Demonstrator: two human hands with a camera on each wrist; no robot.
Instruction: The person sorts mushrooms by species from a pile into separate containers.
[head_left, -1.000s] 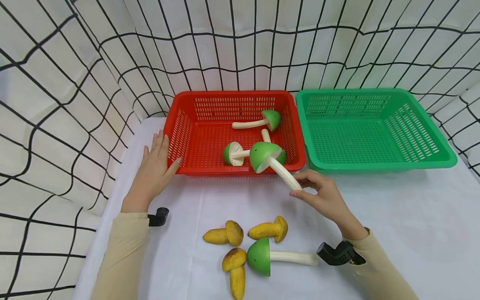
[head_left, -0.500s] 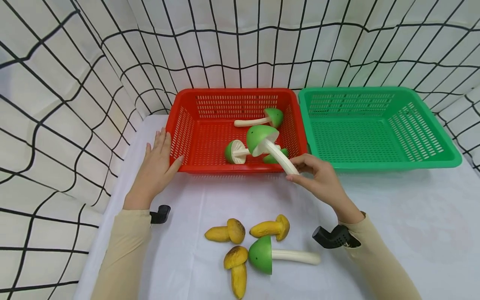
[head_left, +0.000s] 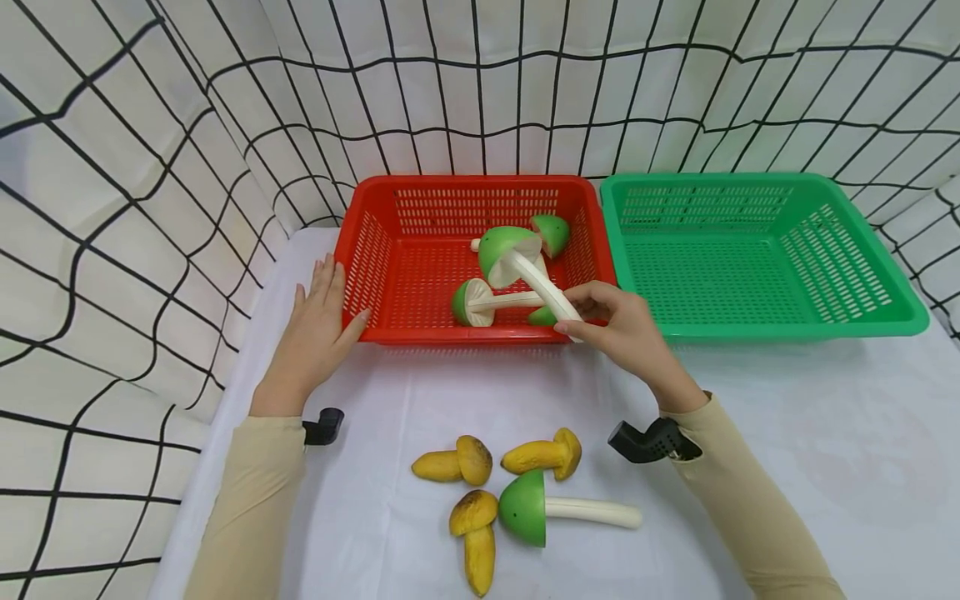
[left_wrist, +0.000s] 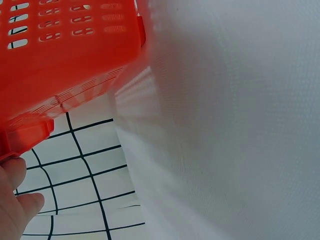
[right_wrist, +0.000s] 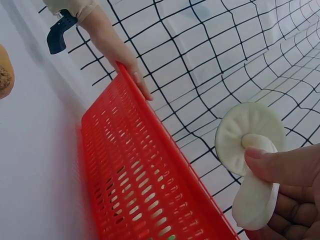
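My right hand point(head_left: 618, 332) pinches the white stem of a green-capped toy mushroom point(head_left: 501, 252) and holds it over the right part of the red basket point(head_left: 480, 335). In the right wrist view the pale underside of this mushroom point(right_wrist: 234, 137) shows, with the thumb across its stem. Under it, inside the basket, lie several other green-capped mushrooms point(head_left: 467, 302), partly covered by the held one. My left hand point(head_left: 311, 337) rests with extended fingers on the basket's left side. The left wrist view shows part of that hand point(left_wrist: 17, 195) at the red wall.
A green basket point(head_left: 780, 333) stands right beside the red one. On the white cloth nearer me lie several yellow mushrooms point(head_left: 474, 458) and one green-capped mushroom point(head_left: 522, 508). Black-lined white cloth walls point(head_left: 450, 92) rise behind and on the left.
My right hand has carried the green-capped mushroom forward and slightly left, further over the red basket. The left hand stays at the basket's side.
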